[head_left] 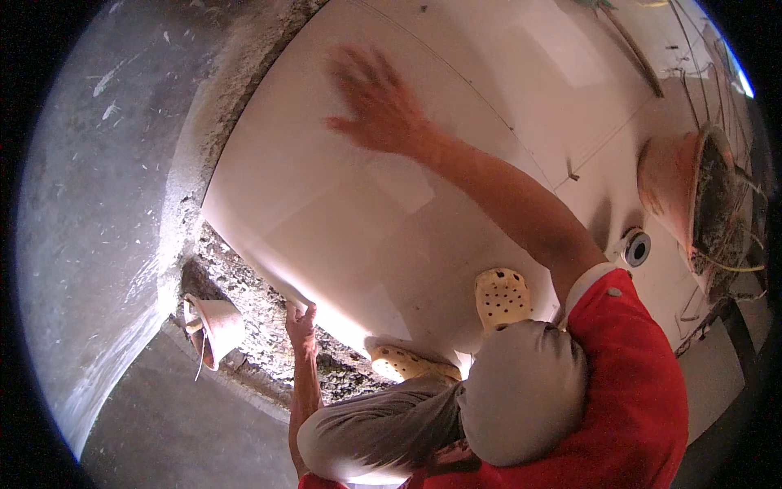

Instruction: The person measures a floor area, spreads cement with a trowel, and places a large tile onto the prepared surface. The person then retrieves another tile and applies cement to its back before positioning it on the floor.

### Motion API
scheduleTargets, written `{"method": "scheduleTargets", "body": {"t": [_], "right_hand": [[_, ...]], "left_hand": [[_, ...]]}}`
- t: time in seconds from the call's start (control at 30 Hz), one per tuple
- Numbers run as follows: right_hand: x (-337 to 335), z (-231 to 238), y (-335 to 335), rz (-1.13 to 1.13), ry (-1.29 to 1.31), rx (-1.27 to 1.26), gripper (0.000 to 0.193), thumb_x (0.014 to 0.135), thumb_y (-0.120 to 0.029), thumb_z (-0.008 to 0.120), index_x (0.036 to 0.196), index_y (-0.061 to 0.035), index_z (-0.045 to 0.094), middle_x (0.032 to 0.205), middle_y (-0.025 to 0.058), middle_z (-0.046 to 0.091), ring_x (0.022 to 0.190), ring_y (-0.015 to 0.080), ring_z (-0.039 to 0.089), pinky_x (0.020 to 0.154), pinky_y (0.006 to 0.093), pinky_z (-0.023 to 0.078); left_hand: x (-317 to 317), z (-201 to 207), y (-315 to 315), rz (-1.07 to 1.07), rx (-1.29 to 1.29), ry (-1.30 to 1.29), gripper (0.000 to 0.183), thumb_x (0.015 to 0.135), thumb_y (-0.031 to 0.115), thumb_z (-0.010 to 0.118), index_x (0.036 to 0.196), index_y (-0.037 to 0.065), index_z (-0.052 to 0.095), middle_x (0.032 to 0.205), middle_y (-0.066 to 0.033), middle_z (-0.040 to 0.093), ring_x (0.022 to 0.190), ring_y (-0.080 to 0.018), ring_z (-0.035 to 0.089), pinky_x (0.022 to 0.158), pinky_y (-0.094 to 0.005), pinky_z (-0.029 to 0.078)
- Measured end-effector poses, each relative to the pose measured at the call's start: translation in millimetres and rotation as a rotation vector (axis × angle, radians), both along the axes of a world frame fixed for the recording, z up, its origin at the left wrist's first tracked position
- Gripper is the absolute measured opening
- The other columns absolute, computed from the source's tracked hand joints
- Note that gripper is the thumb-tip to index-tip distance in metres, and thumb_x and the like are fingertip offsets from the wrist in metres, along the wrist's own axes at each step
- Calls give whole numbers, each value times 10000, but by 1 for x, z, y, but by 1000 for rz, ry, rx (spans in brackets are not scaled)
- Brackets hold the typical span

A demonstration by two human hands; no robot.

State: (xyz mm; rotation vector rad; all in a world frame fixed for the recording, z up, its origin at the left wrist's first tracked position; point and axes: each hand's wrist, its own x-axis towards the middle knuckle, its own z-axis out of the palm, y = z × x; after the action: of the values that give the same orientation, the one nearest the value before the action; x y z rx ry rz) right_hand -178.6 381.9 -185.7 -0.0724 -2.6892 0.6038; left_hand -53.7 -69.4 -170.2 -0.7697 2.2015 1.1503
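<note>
A large pale glossy floor tile [358,220] lies in front of me, its near left edge beside a strip of rough mortar [261,285]. At that edge is my left hand [301,324], its thumb and fingers bent against the tile; part of the grip is hidden. My right hand [379,106] is held out over the far part of the tile with fingers spread, smeared by motion. Whether its palm touches the surface I cannot tell. Nothing shows in it.
A pale cone-shaped vessel [224,330] lies tilted by the mortar near a grey wall [114,163]. At right stand a mortar-stained bucket [668,179] and a round ring-like object [635,247]. A small clip [573,174] sits on a tile joint. A stick [634,50] lies far right.
</note>
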Motion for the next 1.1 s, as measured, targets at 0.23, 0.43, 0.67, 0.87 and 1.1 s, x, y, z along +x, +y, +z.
{"method": "scheduleTargets", "body": {"t": [0.23,0.43,0.67,0.87,1.1], "right_hand": [[6,-31,1,-64,-167,182,829,935,-612,401,1462,21,310,1532,196,287,1447,355,196,1170,546,117],[-55,15,3,-18,48,157,826,938,-606,409,1460,27,312,1527,206,290,1443,369,204,1159,568,136],[-87,-27,15,-88,-121,213,839,945,-627,361,1470,24,293,1547,204,251,1456,352,173,1178,532,100],[-79,-45,13,-106,-182,320,813,956,-626,321,1499,-25,251,1570,180,209,1469,334,134,1191,504,68],[48,-69,-14,43,-172,368,819,952,-619,380,1492,-15,258,1552,192,252,1455,339,188,1178,502,96]], "left_hand": [[2,-8,-14,-11,70,14,732,842,53,688,1479,44,328,1365,-155,514,1221,-257,494,1068,-380,372],[3,-10,-10,35,122,75,750,825,52,725,1461,-3,332,1301,-128,559,1180,-227,528,1007,-345,433],[1,-3,-3,80,70,88,732,830,58,722,1459,32,347,1244,-106,589,1116,-202,561,1000,-331,436],[5,-13,-12,2,105,145,739,822,125,753,1448,31,371,1237,-98,591,1104,-185,560,961,-326,456],[11,-46,-33,-326,-148,414,799,757,352,825,1376,13,448,1163,-178,647,1011,-261,642,858,-380,545]]}}
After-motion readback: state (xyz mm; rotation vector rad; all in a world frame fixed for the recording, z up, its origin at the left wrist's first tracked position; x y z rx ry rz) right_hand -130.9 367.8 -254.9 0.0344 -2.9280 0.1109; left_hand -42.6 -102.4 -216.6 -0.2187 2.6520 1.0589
